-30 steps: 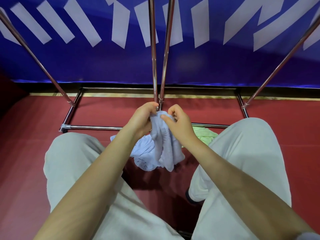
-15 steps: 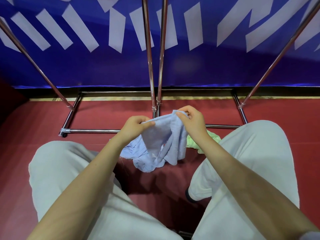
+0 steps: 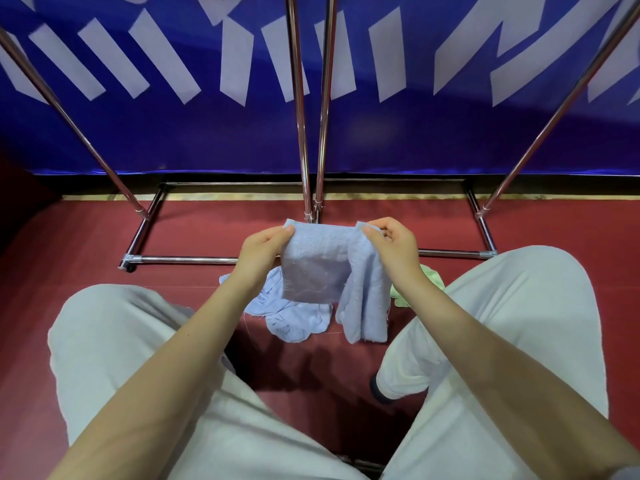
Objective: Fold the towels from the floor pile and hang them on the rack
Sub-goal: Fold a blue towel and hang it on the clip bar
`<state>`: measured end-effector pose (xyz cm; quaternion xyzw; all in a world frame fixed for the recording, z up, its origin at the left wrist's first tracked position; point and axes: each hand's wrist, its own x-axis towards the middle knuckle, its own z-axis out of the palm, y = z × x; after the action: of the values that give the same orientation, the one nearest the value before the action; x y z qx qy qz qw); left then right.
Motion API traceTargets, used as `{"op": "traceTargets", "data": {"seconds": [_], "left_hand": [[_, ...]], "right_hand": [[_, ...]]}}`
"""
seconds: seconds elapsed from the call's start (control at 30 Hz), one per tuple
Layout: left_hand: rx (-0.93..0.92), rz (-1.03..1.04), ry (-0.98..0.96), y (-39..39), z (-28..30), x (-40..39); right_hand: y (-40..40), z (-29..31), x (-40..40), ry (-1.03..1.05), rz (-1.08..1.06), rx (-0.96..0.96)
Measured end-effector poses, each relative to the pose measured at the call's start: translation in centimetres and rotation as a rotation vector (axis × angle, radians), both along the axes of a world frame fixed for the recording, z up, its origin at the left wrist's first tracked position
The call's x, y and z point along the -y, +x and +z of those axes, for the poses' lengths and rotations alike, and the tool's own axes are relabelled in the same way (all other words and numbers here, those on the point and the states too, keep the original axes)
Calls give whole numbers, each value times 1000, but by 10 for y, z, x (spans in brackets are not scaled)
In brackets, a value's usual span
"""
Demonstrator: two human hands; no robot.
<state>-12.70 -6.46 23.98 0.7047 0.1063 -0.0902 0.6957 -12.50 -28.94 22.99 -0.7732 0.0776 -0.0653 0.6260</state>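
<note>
The pale blue terry towel (image 3: 322, 268) hangs in mid-air at centre frame, its top edge stretched left to right, long axis crosswise, loose tail drooping towards 6 o'clock. The left hand (image 3: 263, 249) pinches its left corner; the right hand (image 3: 394, 247) pinches the right. It looks like the spreading step; next comes squaring and folding. More blue cloth (image 3: 287, 317) lies on the red floor (image 3: 69, 258) beneath, a green cloth (image 3: 433, 282) at 3 o'clock, the chrome tubular rack (image 3: 304, 133) at 12.

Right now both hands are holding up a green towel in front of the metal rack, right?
Not quite: the towel held up by the left hand and right hand is light blue, as the head view shows. It is in front of the metal rack.
</note>
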Motion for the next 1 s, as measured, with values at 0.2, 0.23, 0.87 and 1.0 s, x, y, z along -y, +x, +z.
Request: {"op": "traceTargets", "data": {"seconds": [0.2,0.23,0.87,1.0], "left_hand": [[-11,147,-135,-1,12,9],[-14,151,-180,-1,13,11],[-11,76,-347,1,13,47],[-21,78,-414,0,13,53]], "right_hand": [[1,1,-14,-8,-19,45],[2,3,-16,-6,-38,69],[2,42,-58,135,236,77],[6,42,-63,152,162,54]]}}
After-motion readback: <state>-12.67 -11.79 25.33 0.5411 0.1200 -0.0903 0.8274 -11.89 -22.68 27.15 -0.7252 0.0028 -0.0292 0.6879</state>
